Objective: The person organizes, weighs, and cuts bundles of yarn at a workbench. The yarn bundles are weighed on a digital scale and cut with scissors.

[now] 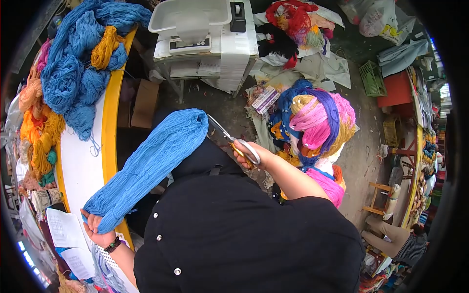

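A long hank of blue yarn (151, 151) stretches slantwise across my lap. My left hand (97, 229) is closed around its lower end, beside the white table with a yellow edge (111, 132). In my right hand (249, 154) is a pair of scissors (222, 129), my fingers wrapped round its handles. The scissor blades point up and left, their tips right at the upper end of the blue hank. More blue yarn (68, 78) lies piled on the table's far part, with a mustard-yellow hank (104, 48) on it.
A scale (189, 45) with a white tray (190, 12) stands on a small table ahead. To my right is a heap of pink, purple and gold yarn (322, 122). Farther right are a green crate (372, 78), a wooden stool (378, 198) and another person (398, 239).
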Demonstrator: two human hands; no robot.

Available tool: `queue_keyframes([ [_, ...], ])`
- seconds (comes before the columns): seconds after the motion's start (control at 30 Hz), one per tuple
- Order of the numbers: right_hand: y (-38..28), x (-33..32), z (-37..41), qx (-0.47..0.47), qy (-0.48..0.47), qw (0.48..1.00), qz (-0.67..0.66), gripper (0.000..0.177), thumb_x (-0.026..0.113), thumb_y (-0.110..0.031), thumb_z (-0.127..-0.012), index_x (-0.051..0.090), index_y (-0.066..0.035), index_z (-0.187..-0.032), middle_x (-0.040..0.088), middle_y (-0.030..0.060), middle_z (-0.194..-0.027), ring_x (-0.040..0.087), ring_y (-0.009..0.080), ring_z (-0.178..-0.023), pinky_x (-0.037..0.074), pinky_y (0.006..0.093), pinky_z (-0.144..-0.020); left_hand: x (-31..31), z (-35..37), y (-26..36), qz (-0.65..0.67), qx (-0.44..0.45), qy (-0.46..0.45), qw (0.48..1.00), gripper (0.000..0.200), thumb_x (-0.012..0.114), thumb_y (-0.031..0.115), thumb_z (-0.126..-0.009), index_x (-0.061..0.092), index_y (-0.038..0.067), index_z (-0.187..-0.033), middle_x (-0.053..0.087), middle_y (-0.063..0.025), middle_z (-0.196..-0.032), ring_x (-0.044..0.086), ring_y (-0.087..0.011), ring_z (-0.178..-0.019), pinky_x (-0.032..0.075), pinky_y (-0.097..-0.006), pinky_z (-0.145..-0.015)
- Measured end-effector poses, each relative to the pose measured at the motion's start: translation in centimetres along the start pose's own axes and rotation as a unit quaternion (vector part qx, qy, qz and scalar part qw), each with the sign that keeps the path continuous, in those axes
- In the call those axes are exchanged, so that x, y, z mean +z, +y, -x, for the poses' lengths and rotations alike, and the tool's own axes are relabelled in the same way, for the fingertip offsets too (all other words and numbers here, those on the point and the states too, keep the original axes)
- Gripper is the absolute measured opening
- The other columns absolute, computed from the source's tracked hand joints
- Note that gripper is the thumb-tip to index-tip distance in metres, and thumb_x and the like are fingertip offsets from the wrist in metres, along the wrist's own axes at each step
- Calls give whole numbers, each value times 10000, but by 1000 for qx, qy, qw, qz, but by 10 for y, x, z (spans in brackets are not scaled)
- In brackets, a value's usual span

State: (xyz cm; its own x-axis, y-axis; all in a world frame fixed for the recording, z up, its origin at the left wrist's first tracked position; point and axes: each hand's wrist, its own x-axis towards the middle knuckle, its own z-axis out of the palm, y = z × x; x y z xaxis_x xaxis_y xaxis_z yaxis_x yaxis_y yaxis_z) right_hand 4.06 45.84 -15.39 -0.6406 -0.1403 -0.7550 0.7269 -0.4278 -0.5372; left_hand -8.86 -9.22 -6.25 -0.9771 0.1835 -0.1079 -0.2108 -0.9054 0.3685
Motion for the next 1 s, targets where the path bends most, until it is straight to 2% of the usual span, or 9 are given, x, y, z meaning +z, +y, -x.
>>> queue_keyframes([
  [0.27,1,0,-16,-53,70,995,-45,605,545,-656,-842,537,-52,-878,505,12,-606,479,119,-464,375,246,-419,-2,3,2,3,-6,-3,1000,438,478,138,-946,425,-6,-1357,413,14,-692,436,-80,-569,390,-236,-628],
  [0.43,-13,20,-27,-115,110,987,24,395,610,-462,-896,534,-76,-854,494,-17,-571,475,106,-396,376,243,-375,-14,4,10,40,-12,-8,999,455,498,140,-942,415,5,-1368,403,22,-697,414,-60,-582,372,-227,-636],
  [0.5,-26,36,-30,-158,86,982,50,289,613,-359,-913,546,-81,-877,507,-10,-591,484,92,-429,390,240,-393,5,4,-6,11,-7,-20,1000,498,487,151,-943,369,40,-1414,399,30,-693,419,-62,-579,381,-247,-648],
  [0.53,-38,47,-29,-148,64,975,152,245,596,-307,-914,537,-73,-871,498,-11,-613,489,82,-477,408,242,-440,10,4,-10,-7,1,-24,1000,526,490,152,-940,337,60,-1435,396,32,-688,420,-64,-574,386,-255,-654],
  [0.6,-49,64,-37,-154,-50,955,248,240,585,-287,-907,520,-63,-850,493,-8,-637,495,80,-528,421,245,-492,20,5,-19,-30,4,-55,998,577,500,153,-940,278,104,-1470,393,28,-688,429,-67,-574,399,-266,-663],
  [0.67,-73,92,-31,-90,-189,928,310,373,609,-416,-900,530,-55,-853,496,-3,-656,509,88,-569,433,245,-525,28,4,-27,-51,6,-95,994,623,510,161,-946,219,160,-1497,394,21,-680,431,-66,-569,409,-266,-660],
  [0.73,-85,114,-34,-74,-236,891,380,425,617,-477,-885,545,-59,-874,501,-5,-662,510,87,-567,435,247,-531,35,4,-32,-66,21,-124,990,628,511,166,-948,211,166,-1499,393,21,-665,427,-65,-561,407,-261,-655],
  [0.9,-93,163,-38,-55,-210,911,351,316,642,-348,-901,560,-57,-807,486,-20,-600,487,75,-497,427,236,-469,41,4,-34,-98,18,-144,984,645,523,182,-938,207,166,-1500,398,23,-656,431,-65,-544,405,-258,-620],
  [1.0,-90,179,-45,-100,-250,905,330,273,671,-302,-882,560,-59,-824,517,-18,-630,498,58,-524,427,227,-484,57,8,-41,-80,14,-148,986,652,525,198,-934,205,132,-1498,393,22,-629,441,-68,-544,416,-273,-631],
])
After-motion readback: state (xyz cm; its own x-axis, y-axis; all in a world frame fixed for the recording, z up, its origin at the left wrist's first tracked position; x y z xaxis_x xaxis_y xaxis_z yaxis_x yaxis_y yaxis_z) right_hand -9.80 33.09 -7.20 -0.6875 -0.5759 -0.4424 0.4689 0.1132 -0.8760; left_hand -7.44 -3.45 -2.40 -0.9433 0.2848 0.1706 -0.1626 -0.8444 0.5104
